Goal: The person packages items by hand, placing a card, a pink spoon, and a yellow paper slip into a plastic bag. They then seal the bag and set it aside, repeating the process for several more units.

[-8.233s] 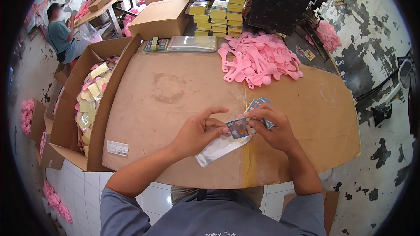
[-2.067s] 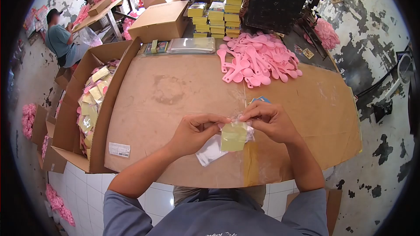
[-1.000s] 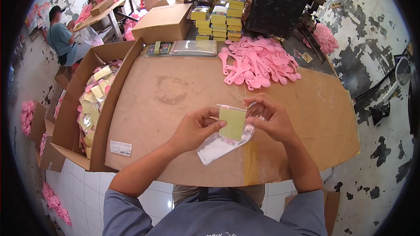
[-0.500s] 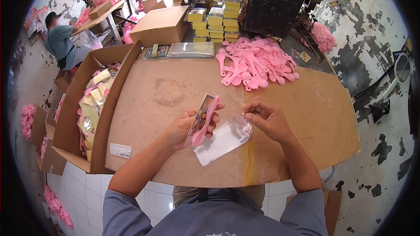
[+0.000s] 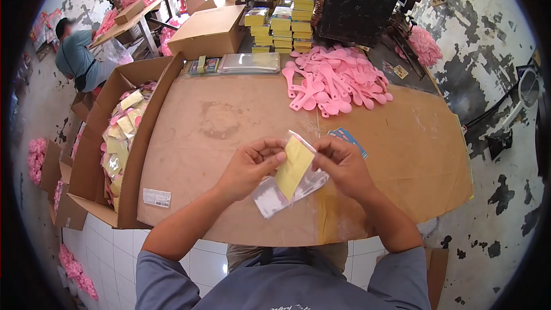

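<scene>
Between my two hands, a yellow card (image 5: 295,166) sits in a clear plastic bag, tilted over the table. My left hand (image 5: 249,166) pinches its left side with thumb and fingers. At the bag's upper right edge, the fingers of my right hand (image 5: 342,166) are closed on it. Blue printed cards (image 5: 351,139) stick out past the right hand; I cannot tell whether that hand holds them. Below the hands lie flat clear plastic bags (image 5: 270,200), partly covered by the yellow card. No spoon shows in my hands.
A pile of pink spoons (image 5: 333,83) lies at the table's back. Left of the table stands a carton (image 5: 146,155) of filled packets. Stacks of yellow cards (image 5: 281,28), clear bags (image 5: 249,63) and a closed box (image 5: 206,30) are behind. A person (image 5: 77,57) sits far left.
The pink spoon and picture card in my left hand are no longer visible. Both hands have come together on a bag with a yellow card. Blue cards now show by my right hand.
</scene>
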Motion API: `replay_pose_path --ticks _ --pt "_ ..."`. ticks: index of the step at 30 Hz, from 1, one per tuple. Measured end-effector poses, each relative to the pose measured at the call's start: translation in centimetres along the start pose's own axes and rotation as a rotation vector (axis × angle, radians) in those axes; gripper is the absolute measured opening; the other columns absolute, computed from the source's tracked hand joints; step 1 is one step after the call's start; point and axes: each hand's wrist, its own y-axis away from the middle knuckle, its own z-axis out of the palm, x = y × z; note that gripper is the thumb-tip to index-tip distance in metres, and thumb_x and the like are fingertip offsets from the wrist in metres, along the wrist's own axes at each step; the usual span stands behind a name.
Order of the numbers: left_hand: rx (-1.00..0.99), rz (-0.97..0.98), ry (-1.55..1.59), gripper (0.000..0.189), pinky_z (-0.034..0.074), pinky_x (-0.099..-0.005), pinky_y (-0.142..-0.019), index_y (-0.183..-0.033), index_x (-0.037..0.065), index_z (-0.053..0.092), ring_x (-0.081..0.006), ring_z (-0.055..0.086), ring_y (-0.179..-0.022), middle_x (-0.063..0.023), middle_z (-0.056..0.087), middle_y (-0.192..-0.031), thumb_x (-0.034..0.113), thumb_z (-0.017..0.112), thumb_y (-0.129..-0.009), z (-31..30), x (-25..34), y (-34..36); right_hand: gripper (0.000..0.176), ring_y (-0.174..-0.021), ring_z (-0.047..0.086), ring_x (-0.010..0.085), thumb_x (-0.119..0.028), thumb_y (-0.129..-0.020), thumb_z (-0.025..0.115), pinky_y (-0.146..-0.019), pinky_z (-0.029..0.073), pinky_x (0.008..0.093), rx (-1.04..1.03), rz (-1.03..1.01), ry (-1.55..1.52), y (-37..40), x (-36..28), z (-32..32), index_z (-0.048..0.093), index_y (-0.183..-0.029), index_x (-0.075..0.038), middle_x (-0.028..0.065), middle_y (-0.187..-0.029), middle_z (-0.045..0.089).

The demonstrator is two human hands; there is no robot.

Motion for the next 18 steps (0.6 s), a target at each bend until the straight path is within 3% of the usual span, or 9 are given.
replay_pose_path --ticks 4,6,7,8,11,13,14,16,18 --pt "0.274 0.132 0.067 0.035 0.055 -0.026 -0.085 -0.131 0.003 0.062 -0.0095 0.068 -0.102 -0.0025 0.071 -0.116 0.02 0.068 -0.102 -3.4 1.2 -0.5 0.013 -0.075 0.063 0.01 -0.014 -0.099 0.068 -0.07 0.05 0.0253 0.074 0.055 -0.061 -0.7 -1.0 -3.8 0.066 -0.103 -0.002 0.0029 -0.085 0.067" --pt "0.328 0.373 0.212 0.034 0.055 -0.0252 -0.085 -0.133 0.004 0.061 -0.0084 0.066 -0.102 -0.0017 0.069 -0.119 0.023 0.063 -0.105 -7.0 3.2 -0.6 0.013 -0.072 0.063 0.0096 -0.015 -0.099 0.067 -0.068 0.051 0.026 0.151 0.078 0.008 -0.6 -2.2 -6.6 0.066 -0.102 -0.002 0.0028 -0.082 0.068" --pt "0.419 0.454 0.266 0.032 0.054 -0.0262 -0.093 -0.133 0.005 0.059 -0.0115 0.065 -0.106 -0.0026 0.067 -0.12 0.025 0.051 -0.11 -7.7 5.3 0.0 0.012 -0.071 0.063 0.0093 -0.015 -0.099 0.068 -0.068 0.051 0.0257 0.148 0.106 0.086 -0.5 -2.7 -8.6 0.066 -0.102 -0.003 0.0028 -0.082 0.068" --pt "0.521 0.581 0.387 0.035 0.056 -0.0287 -0.091 -0.141 0.003 0.054 -0.0158 0.066 -0.114 -0.0094 0.064 -0.132 0.019 0.047 -0.111 -9.9 6.8 0.4 0.012 -0.071 0.063 0.009 -0.015 -0.098 0.068 -0.068 0.051 0.0253 0.144 0.132 0.164 -0.2 -3.2 -10.8 0.066 -0.101 -0.003 0.0027 -0.082 0.068" --pt "-0.389 0.77 0.882 0.05 0.055 -0.0371 -0.105 -0.157 0.001 0.031 -0.034 0.052 -0.139 -0.0245 0.033 -0.162 0.017 0.039 -0.11 -21.8 7.4 2.8 0.014 -0.075 0.065 0.0095 -0.015 -0.098 0.069 -0.068 0.052 0.0243 0.214 0.123 0.199 1.2 -4.6 -17.0 0.065 -0.104 -0.003 0.0032 -0.089 0.068" --pt "0.444 0.945 0.905 0.06 0.044 -0.0476 -0.118 -0.157 0.001 0.029 -0.042 0.044 -0.144 -0.0313 0.03 -0.16 0.034 0.042 -0.109 -18.1 10.2 4.3 0.018 -0.082 0.067 0.0125 -0.015 -0.098 0.069 -0.073 0.054 0.0254 0.273 0.02 -0.033 2.3 -3.6 -23.5 0.065 -0.11 -0.002 0.0051 -0.095 0.07" --pt "0.527 0.924 0.987 0.064 0.04 -0.0498 -0.121 -0.157 0.001 0.029 -0.0439 0.041 -0.145 -0.0331 0.029 -0.16 0.039 0.042 -0.108 -16.1 11.2 4.5 0.021 -0.087 0.069 0.0152 -0.015 -0.099 0.068 -0.077 0.054 0.0269 0.286 -0.063 -0.211 2.6 -2.2 -27.1 0.066 -0.115 -0.002 0.0069 -0.098 0.072" --pt "0.689 0.871 1.152 0.073 0.031 -0.0541 -0.125 -0.158 0.001 0.029 -0.0476 0.036 -0.147 -0.0367 0.028 -0.159 0.05 0.041 -0.105 -12.4 12.2 3.8 0.033 -0.1 0.071 0.0172 -0.017 -0.099 0.068 -0.083 0.055 0.0293 0.628 0.079 0.168 2.9 -1.0 -29.7 0.063 -0.126 0.001 0.01 -0.11 0.073" --pt "0.702 0.772 0.963 0.076 0.027 -0.0537 -0.127 -0.157 0.001 0.029 -0.0447 0.034 -0.149 -0.0341 0.032 -0.158 0.054 0.038 -0.105 -10.2 11.4 2.5 0.031 -0.103 0.07 0.0225 -0.014 -0.098 0.067 -0.088 0.054 0.0328 0.764 0.173 0.497 4.1 -0.1 -31.1 0.064 -0.126 0.0 0.0125 -0.112 0.072"
